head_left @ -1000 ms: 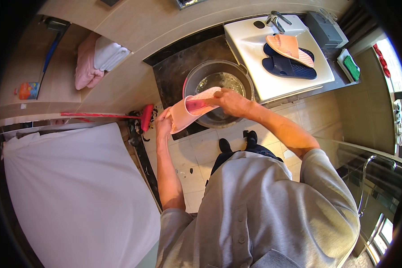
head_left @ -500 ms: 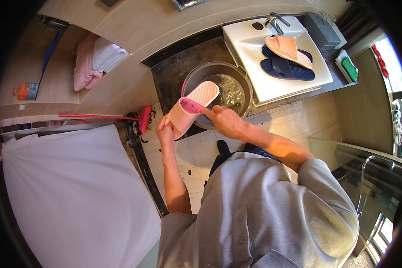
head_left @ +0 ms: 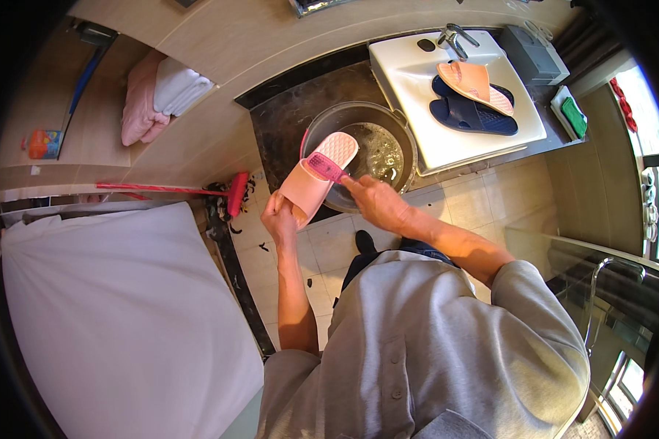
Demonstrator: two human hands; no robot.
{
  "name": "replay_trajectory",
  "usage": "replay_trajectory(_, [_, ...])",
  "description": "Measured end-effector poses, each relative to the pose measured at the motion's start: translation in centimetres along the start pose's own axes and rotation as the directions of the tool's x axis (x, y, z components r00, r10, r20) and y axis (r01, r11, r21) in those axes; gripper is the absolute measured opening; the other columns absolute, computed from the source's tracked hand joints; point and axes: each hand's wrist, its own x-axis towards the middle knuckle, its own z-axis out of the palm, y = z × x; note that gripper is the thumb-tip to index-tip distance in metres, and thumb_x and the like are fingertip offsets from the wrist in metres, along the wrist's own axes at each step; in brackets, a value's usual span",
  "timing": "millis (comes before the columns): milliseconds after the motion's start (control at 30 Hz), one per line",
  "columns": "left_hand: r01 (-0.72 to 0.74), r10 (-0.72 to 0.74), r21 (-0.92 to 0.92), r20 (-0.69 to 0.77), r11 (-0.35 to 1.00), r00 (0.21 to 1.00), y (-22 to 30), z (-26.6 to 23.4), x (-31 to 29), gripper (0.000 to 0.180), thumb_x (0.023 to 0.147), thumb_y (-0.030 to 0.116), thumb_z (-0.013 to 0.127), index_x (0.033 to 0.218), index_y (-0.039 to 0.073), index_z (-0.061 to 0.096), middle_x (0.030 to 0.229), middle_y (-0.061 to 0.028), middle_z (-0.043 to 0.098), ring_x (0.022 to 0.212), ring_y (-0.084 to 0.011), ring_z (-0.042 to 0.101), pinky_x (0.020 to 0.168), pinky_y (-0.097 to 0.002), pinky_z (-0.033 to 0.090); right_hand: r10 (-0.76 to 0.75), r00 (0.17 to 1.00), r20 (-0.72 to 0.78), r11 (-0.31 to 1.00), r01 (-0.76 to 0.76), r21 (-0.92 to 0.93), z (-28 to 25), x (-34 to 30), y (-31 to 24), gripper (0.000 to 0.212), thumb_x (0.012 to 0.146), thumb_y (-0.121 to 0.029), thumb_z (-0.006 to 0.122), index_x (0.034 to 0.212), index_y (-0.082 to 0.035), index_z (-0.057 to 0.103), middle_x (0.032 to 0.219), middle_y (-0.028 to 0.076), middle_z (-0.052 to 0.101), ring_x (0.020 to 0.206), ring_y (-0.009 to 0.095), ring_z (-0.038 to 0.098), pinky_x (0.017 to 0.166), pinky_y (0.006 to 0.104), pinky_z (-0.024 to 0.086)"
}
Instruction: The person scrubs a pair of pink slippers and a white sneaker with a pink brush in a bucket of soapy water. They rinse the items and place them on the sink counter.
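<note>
A pink slide slipper (head_left: 305, 192) is gripped at its heel end by my left hand (head_left: 280, 216), its toe end tilted up over the bucket's near left rim. My right hand (head_left: 379, 203) is closed around the handle of a pink scrubbing brush (head_left: 325, 167). The brush head lies against the slipper, at the edge of the strap next to the textured footbed. Below them, a dark round bucket (head_left: 410, 141) holds murky, foamy water (head_left: 381, 152). The brush's bristles are hidden from view.
The bucket stands on a dark stone counter (head_left: 282, 110). Right of it, a white sink (head_left: 395, 66) with a chrome faucet (head_left: 455, 40) bears another pink slipper (head_left: 467, 79) and navy slippers (head_left: 472, 117). A red broom (head_left: 237, 194) and a white-covered surface (head_left: 124, 314) lie left.
The brush head has slid from over the strap toward its edge and the footbed. My left hand and the slipper's heel end have shifted slightly right.
</note>
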Motion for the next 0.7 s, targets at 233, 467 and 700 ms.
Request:
replay_trajectory(233, [-0.107, 0.146, 0.425, -0.062, 0.899, 0.987, 3.0, 1.6, -3.5, 0.022, 0.087, 0.007, 0.069, 0.108, -0.002, 0.069, 0.094, -0.0082, 0.07, 0.087, -0.0175, 0.065, 0.081, -0.0315, 0.051, 0.215, 0.975, 0.058, 0.944, -0.192, -0.269, 1.0, 1.8, 6.0, 0.031, 0.087, -0.005, 0.054, 0.116, 0.004, 0.057, 0.085, 0.027, 0.068, 0.079, 0.044, 0.07, 0.068, 0.0488, 0.059])
replay_trajectory(467, [-0.033, 0.073, 0.711, -0.027, 0.702, 0.997, 2.8, 6.3, -5.5, 0.027, 0.087, 0.009, 0.066, 0.111, -0.002, 0.062, 0.102, -0.0234, 0.07, 0.097, -0.0412, 0.069, 0.088, -0.0439, 0.053, 0.38, 0.917, 0.124, 0.923, -0.366, -0.121, 3.8, 4.7, 8.2, 0.023, 0.086, -0.008, 0.055, 0.103, 0.003, 0.065, 0.094, 0.03, 0.07, 0.089, 0.044, 0.07, 0.077, 0.0521, 0.057])
replay_trajectory(700, [-0.121, 0.192, 0.628, -0.046, 0.769, 0.98, 1.2, 6.2, -6.3, 0.025, 0.09, 0.006, 0.062, 0.112, -0.003, 0.058, 0.105, -0.0243, 0.067, 0.1, -0.0408, 0.066, 0.092, -0.0434, 0.05, 0.22, 0.936, 0.275, 0.973, -0.189, -0.133, -0.6, 3.1, 5.7, 0.028, 0.086, -0.008, 0.058, 0.112, 0.002, 0.063, 0.093, 0.029, 0.07, 0.09, 0.045, 0.069, 0.079, 0.0529, 0.056])
